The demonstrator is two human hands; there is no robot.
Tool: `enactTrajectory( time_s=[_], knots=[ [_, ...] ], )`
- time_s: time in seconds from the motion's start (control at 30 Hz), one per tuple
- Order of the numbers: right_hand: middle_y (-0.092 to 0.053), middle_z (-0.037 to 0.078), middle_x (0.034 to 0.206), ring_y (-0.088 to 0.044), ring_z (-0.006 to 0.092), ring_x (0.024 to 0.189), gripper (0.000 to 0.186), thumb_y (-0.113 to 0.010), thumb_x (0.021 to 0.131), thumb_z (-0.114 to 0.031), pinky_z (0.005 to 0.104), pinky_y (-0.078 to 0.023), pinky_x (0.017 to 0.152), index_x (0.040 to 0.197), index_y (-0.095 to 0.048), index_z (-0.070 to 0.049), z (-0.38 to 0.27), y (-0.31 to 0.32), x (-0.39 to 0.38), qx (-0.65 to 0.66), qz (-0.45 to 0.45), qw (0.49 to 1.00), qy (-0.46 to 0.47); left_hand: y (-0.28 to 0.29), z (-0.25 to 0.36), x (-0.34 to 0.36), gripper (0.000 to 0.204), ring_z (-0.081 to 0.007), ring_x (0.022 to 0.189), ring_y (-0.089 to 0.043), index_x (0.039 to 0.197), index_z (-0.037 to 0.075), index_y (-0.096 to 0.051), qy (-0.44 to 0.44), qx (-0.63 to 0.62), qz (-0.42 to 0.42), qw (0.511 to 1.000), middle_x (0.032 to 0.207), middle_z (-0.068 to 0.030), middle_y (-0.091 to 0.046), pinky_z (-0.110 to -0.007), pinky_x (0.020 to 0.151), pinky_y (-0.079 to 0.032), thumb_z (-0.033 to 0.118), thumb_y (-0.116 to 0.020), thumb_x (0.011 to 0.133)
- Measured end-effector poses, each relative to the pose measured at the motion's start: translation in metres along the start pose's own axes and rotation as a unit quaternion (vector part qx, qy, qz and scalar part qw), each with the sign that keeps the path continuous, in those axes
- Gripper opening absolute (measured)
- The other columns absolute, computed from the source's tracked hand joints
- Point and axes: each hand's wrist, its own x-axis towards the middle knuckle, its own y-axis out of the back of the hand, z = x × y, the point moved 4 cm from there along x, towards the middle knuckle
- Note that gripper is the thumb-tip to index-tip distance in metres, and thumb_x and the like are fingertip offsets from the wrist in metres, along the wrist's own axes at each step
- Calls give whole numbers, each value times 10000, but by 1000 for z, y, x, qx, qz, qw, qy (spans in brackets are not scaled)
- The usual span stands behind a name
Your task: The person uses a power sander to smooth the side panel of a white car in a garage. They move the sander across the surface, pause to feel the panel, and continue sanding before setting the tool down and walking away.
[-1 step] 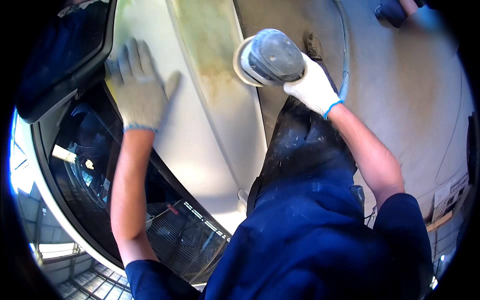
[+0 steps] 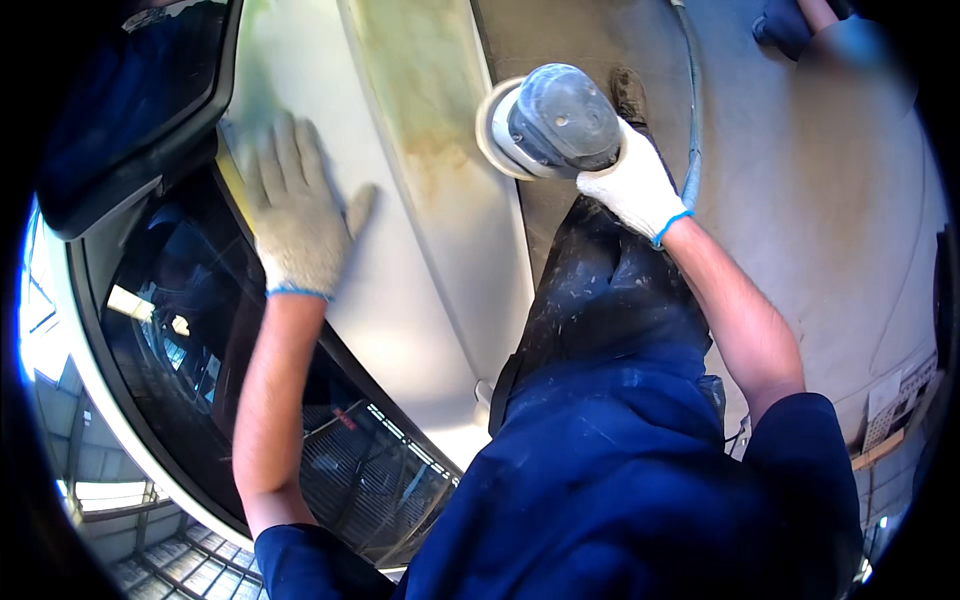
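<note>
One left hand (image 2: 302, 220) splayed flat, apparently on one car panel (image 2: 410, 300), one right hand (image 2: 636, 187) around one sander (image 2: 562, 118)

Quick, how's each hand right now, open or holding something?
Left hand: open, holding nothing, spread over the car panel.
Right hand: closed on the grey sander.

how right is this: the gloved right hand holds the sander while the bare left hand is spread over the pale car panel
The left hand is not bare: the head view shows it in a blue-cuffed glove. The rest is right: the gloved right hand holds the sander, and the left is spread over the pale car panel.
</note>
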Motion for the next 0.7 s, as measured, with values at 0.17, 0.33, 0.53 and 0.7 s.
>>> enactTrajectory(
  time_s=[0.17, 0.33, 0.53, 0.7],
  knots=[
    [-754, 185, 1216, -715, 280, 1165, 582, -770, 765, -94, 375, -537, 1048, 1326, -642, -6, -12, 11, -16, 85, -2, 996, 8, 3, 15, -51, 1017, -408, 1593, -290, 1627, -41, -356, -17, -80, -51, 995, 1708, -237, -335, -540, 1307, -199, 664, -615, 941],
    [-754, 180, 1221, -717, 266, 1158, 590, -757, 769, -88, 362, -542, 1044, 1339, -633, -1, -50, 0, -3, 115, -4, 992, 51, 8, -11, 37, 1014, -414, 1557, -350, 1614, -36, -381, 43, 8, 24, 999, 1679, -237, -385, -547, 1295, -225, 682, -611, 935],
    [-763, 161, 1194, -719, 225, 1142, 576, -766, 783, -59, 351, -557, 1033, 1338, -623, 6, -108, -5, 12, 148, -51, 981, 115, 0, -4, 15, 999, -429, 1552, -353, 1603, -43, -394, 52, 23, 22, 998, 1665, -246, -399, -548, 1286, -246, 682, -592, 946],
    [-773, 194, 1143, -741, 271, 1096, 500, -776, 788, -99, 371, -569, 1000, 1262, -656, 7, -133, -23, 26, 184, -74, 966, 165, 3, 22, -56, 1020, -428, 1594, -282, 1606, -82, -360, 14, -96, -35, 995, 1688, -265, -348, -548, 1306, -208, 643, -629, 941]
  ],
)
